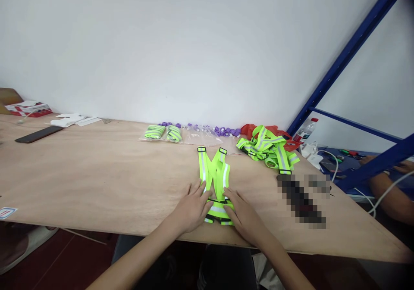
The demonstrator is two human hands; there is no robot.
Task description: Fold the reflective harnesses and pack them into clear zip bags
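A neon yellow-green reflective vest made of straps with silver stripes lies flat on the wooden table, its two black buckles pointing away from me. My left hand rests on the left side of its lower band, fingers spread. On the right side of the same band lies my right hand, its fingers also stretched out. Both palms face down and neither grips the straps. Part of the band is hidden beneath my fingers.
Behind the vest lie two bagged vests, clear plastic bags and several purple rolls. A heap of loose reflective straps sits at right, near a bottle and a blue metal frame. Another person's arm shows beyond.
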